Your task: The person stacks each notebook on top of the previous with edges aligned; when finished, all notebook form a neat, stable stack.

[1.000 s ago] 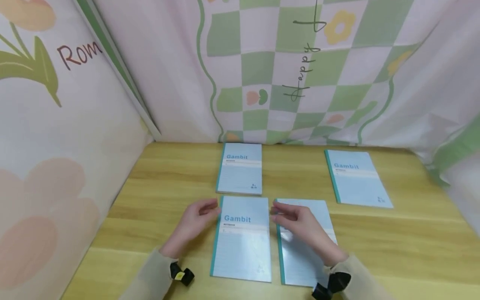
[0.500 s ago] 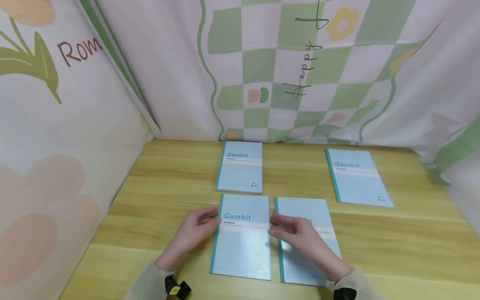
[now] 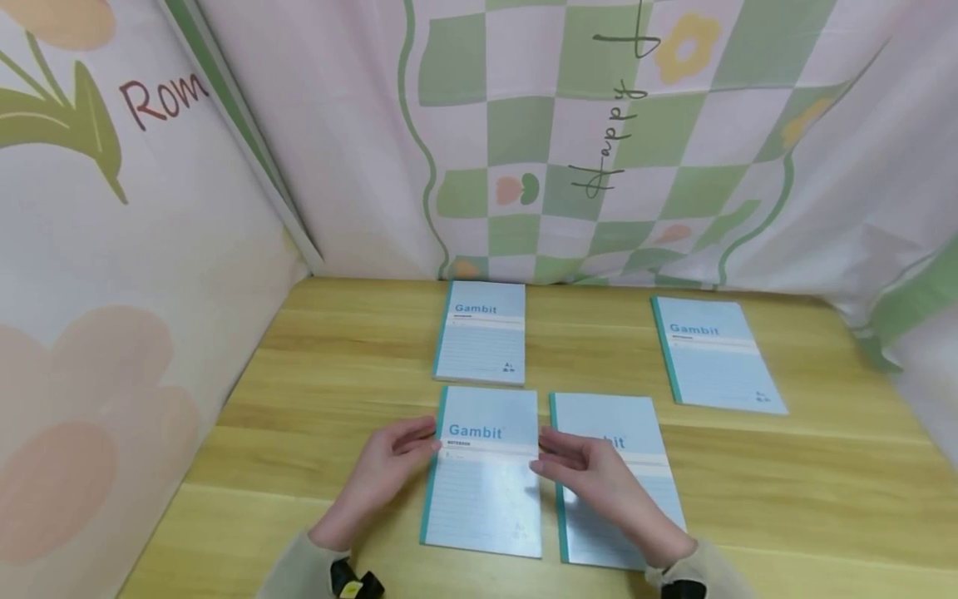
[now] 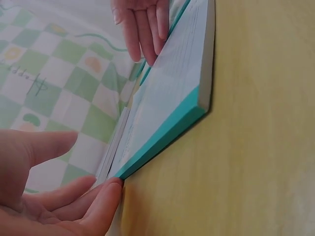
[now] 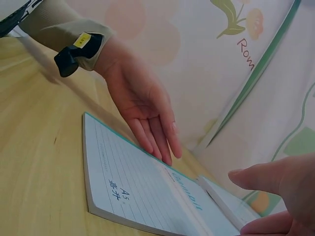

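Observation:
A light-blue Gambit notebook (image 3: 482, 503) with a teal spine lies flat on the wooden table, between both hands. My left hand (image 3: 391, 466) is at its spine side; in the left wrist view its fingertips (image 4: 109, 189) touch the spine, while the thumb stays raised. On the opposite side, my right hand (image 3: 599, 478) has its fingers beside the right edge, with the thumb tip at that edge. Whether the right fingers press on it is hard to tell. Beneath the right hand and forearm lies a second, partly hidden notebook (image 3: 606, 413).
Directly behind the front notebook is another notebook (image 3: 482, 345), looking thicker, with a narrow gap between them. One more notebook (image 3: 714, 358) lies at the back right of the table (image 3: 314, 374). A patterned curtain (image 3: 516, 133) hangs along the back edge.
My right hand has shifted slightly left and nearer, bringing its thumb to the front notebook's right edge. The left hand has come slightly nearer along the spine. The notebooks stay in place.

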### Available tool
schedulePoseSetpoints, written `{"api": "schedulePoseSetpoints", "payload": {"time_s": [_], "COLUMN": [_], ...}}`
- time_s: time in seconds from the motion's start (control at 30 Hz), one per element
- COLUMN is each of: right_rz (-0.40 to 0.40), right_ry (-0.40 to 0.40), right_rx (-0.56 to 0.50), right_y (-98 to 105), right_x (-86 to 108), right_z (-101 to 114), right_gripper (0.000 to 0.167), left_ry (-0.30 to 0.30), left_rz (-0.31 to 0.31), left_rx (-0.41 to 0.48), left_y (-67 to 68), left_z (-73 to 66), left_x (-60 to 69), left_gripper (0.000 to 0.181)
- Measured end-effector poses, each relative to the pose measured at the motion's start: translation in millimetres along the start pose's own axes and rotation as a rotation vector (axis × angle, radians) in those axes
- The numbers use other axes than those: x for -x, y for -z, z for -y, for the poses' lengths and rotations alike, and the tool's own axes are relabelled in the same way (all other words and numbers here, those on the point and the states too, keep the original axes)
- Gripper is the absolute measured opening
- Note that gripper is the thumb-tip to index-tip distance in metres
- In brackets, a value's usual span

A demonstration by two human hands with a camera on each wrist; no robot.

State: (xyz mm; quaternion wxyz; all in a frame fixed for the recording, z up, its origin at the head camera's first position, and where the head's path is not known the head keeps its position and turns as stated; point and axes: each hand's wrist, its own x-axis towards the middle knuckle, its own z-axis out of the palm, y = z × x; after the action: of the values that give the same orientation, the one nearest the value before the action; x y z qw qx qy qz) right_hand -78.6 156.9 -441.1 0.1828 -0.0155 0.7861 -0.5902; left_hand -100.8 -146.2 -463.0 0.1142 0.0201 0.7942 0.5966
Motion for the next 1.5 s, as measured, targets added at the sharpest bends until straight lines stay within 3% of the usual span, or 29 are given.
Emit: {"api": "schedulePoseSetpoints", "payload": {"time_s": [0.47, 0.67, 0.83, 1.07, 1.27, 1.5], "right_rz": [0.002, 0.017, 0.021, 0.016, -0.012, -0.078], "right_ry": [-0.017, -0.015, -0.019, -0.018, -0.014, -0.035], "right_rx": [-0.029, -0.044, -0.054, -0.042, -0.008, 0.029], "right_y": [1, 3, 3, 3, 3, 1], "right_x": [0.2, -0.3, -0.4, -1.2, -1.9, -7.8], "right_z": [0, -1, -2, -4, -4, -4], "right_gripper": [0.066, 0.067, 0.067, 0.065, 0.063, 0.063], "left_ry": [-0.019, 0.009, 0.060, 0.042, 0.077, 0.055], "left_rz": [-0.091, -0.104, -0.060, 0.044, 0.055, 0.041], "left_rx": [0.047, 0.063, 0.109, 0.078, 0.140, 0.135], "left_y": [-8.5, -5.0, -1.4, -1.9, -2.0, -2.1], "left_z": [-2.8, -1.4, -0.3, -0.4, -4.9, -6.6], "left_x": [1.4, -7.5, -14.7, -16.8, -12.5, -12.4], "left_gripper": [0.046, 0.045, 0.043, 0.040, 0.041, 0.037]}}
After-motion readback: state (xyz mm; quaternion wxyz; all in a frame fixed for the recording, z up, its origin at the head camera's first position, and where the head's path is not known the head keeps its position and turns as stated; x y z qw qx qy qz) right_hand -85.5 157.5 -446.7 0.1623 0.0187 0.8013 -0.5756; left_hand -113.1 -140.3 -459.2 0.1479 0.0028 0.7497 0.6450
